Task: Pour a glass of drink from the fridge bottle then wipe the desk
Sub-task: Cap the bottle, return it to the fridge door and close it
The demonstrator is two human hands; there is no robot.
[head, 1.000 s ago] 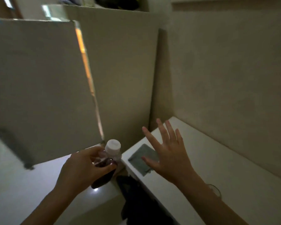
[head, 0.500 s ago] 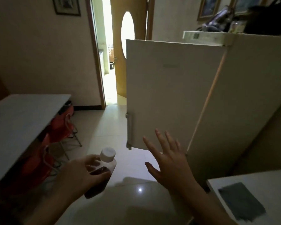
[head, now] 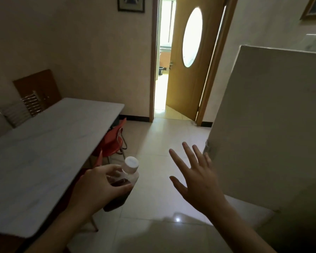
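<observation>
My left hand (head: 97, 190) grips a clear plastic bottle (head: 125, 181) with a white cap and dark red drink inside, held tilted over the floor at lower centre. My right hand (head: 197, 181) hovers beside it with fingers spread and nothing in it, close to the handle edge of the white fridge door (head: 270, 132) on the right. A long white marble-look desk (head: 35, 154) stretches along the left. No glass or cloth shows in this view.
Red chairs (head: 113, 141) are tucked under the desk's far end. A wooden chair back (head: 38, 90) leans against the left wall. An open yellow door (head: 188, 57) with an oval window leads to a bright hallway. Pale tiled floor (head: 162, 143) lies between desk and fridge.
The view has swung left from the fridge and the small counter with the grey cloth to the room with the long desk. Both hands keep their pose, the bottle still held.
</observation>
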